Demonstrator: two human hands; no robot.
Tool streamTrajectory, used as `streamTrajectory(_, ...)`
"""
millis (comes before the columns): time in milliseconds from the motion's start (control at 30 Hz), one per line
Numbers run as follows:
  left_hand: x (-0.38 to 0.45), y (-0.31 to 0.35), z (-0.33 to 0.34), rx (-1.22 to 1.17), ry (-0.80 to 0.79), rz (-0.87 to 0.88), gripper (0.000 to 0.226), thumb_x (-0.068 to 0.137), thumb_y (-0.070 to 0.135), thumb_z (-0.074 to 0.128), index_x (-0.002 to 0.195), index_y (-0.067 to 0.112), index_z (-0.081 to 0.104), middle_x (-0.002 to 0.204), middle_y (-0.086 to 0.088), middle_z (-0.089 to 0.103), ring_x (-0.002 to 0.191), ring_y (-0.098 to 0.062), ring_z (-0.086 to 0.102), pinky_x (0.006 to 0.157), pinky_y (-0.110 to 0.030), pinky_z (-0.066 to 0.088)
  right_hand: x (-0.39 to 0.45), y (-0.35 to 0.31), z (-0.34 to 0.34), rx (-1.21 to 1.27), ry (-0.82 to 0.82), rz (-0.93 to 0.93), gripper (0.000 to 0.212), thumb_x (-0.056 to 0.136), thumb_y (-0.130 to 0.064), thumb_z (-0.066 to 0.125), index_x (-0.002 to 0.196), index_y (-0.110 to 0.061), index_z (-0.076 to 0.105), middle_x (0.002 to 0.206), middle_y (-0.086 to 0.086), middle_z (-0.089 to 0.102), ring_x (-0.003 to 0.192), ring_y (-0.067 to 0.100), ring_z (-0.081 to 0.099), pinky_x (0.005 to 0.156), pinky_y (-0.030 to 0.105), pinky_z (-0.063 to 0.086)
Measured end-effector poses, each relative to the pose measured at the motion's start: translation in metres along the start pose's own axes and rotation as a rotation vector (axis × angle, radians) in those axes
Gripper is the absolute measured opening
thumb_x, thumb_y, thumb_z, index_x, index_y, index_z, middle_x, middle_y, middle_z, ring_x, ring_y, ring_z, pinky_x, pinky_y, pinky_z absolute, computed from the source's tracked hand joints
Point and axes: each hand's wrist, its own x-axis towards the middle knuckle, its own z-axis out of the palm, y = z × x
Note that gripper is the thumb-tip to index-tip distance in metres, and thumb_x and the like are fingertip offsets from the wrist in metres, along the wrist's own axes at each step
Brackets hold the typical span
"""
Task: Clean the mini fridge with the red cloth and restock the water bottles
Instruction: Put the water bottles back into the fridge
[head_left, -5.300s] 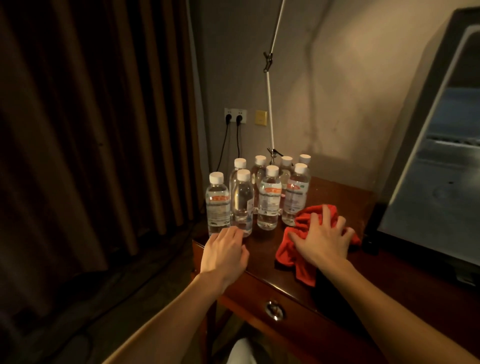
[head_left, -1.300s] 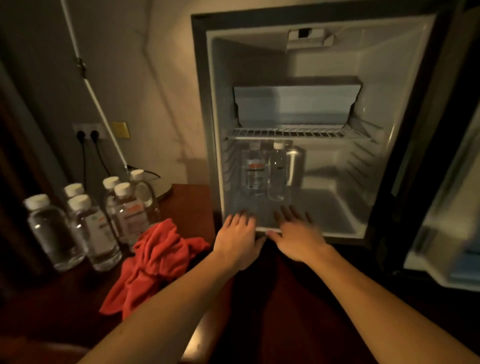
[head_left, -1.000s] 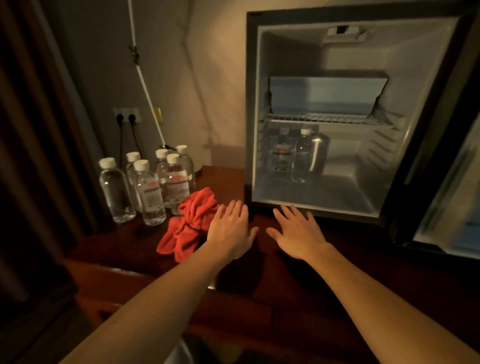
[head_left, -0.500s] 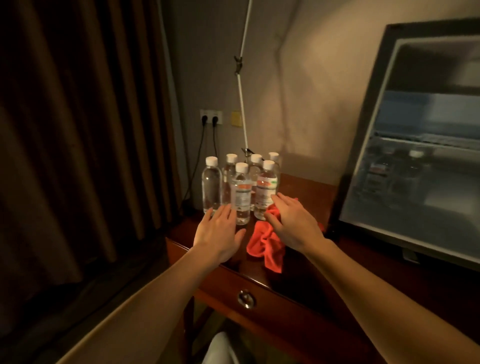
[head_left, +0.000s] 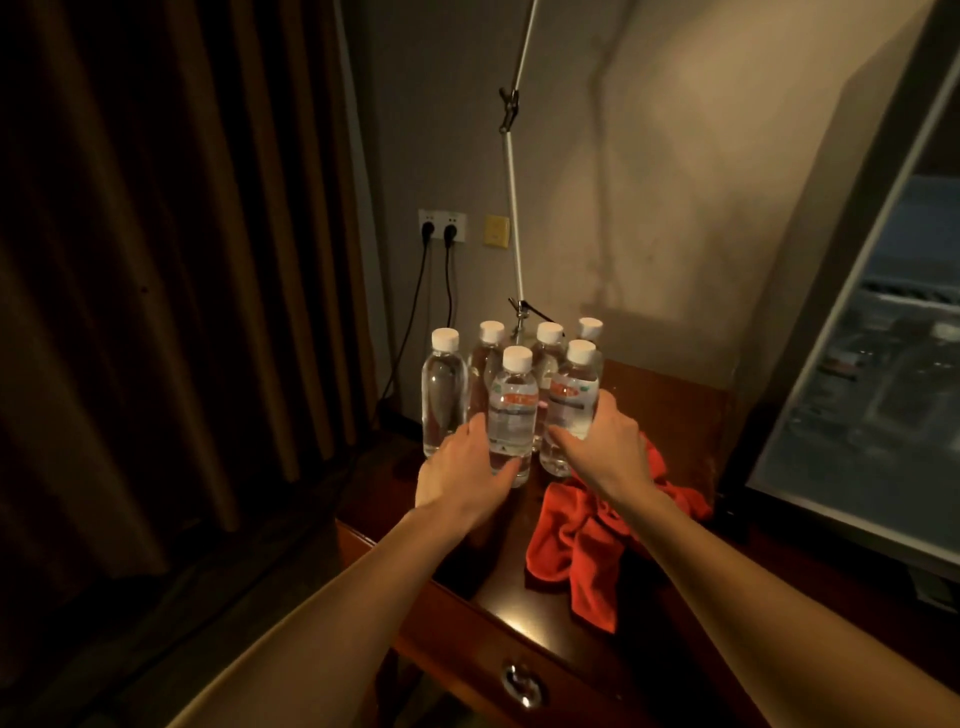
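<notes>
Several clear water bottles with white caps stand in a cluster at the back left of the wooden table (head_left: 670, 410). My left hand (head_left: 462, 475) wraps round the lower part of the front left bottle (head_left: 511, 415). My right hand (head_left: 605, 441) curls round the front right bottle (head_left: 571, 402). Both bottles stand upright on the table. The red cloth (head_left: 582, 551) lies crumpled on the table under my right wrist. At the right edge the open mini fridge (head_left: 878, 395) shows its pale interior and a wire shelf.
A dark curtain (head_left: 171, 260) hangs on the left. Behind the bottles stands a white pole with clips (head_left: 511, 171), beside a wall socket (head_left: 441, 226) with two black plugs. The table's drawer has a metal knob (head_left: 522, 686) at the front.
My view swung from the fridge interior back to the table's left end. Both hands left the fridge sill, passed over the cloth and closed round the two front bottles.
</notes>
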Motion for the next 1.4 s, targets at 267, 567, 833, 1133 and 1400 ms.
streamTrajectory(267,0.016,0.014,0.027,-0.351,0.015,-0.182,0.063,0.074,0.056,0.069,0.119,0.022,0.041,0.115,-0.002,0.065,0.109,-0.026,0.063,0.089,-0.046,0.053,0.021,0.003,0.008,0.192,-0.021,0.104,0.056,0.073,-0.045,0.077,0.110,-0.019,0.044,0.113,0.008,0.064,0.105,0.032,0.061,0.078,0.033,0.046)
streamTrajectory(567,0.002,0.017,0.022,-0.363,0.011,-0.147,0.055,0.076,0.056,0.063,0.115,0.024,0.040,0.107,-0.001,0.067,0.102,-0.027,0.066,0.085,-0.047,0.055,0.001,0.006,-0.006,0.289,0.096,0.021,0.041,0.072,-0.043,0.076,0.098,-0.024,0.050,0.098,0.000,0.068,0.095,0.026,0.064,0.073,0.032,0.048)
streamTrajectory(833,-0.020,0.064,-0.018,-0.343,0.095,0.021,0.059,0.082,0.053,0.068,0.121,0.017,0.041,0.111,-0.007,0.066,0.098,-0.031,0.066,0.081,-0.045,0.055,-0.030,0.002,-0.077,0.376,0.325,-0.091,0.049,0.063,-0.045,0.085,0.099,-0.025,0.058,0.092,-0.007,0.072,0.087,0.012,0.068,0.073,0.028,0.053)
streamTrajectory(1133,-0.049,0.166,0.003,-0.333,0.019,0.228,0.038,0.083,0.041,0.066,0.108,0.022,0.043,0.103,0.000,0.062,0.097,-0.026,0.064,0.075,-0.037,0.048,-0.074,0.080,-0.174,0.269,0.414,0.003,0.052,0.061,-0.035,0.090,0.101,-0.024,0.058,0.088,-0.011,0.065,0.079,0.005,0.062,0.067,0.016,0.046)
streamTrajectory(1400,-0.047,0.264,0.072,-0.381,-0.126,0.308,0.042,0.081,0.046,0.063,0.109,0.023,0.043,0.107,-0.001,0.063,0.099,-0.030,0.063,0.082,-0.046,0.053,-0.085,0.182,-0.223,0.241,0.442,0.230,0.056,0.062,-0.037,0.089,0.107,-0.016,0.063,0.097,-0.004,0.071,0.088,0.013,0.067,0.076,0.027,0.053)
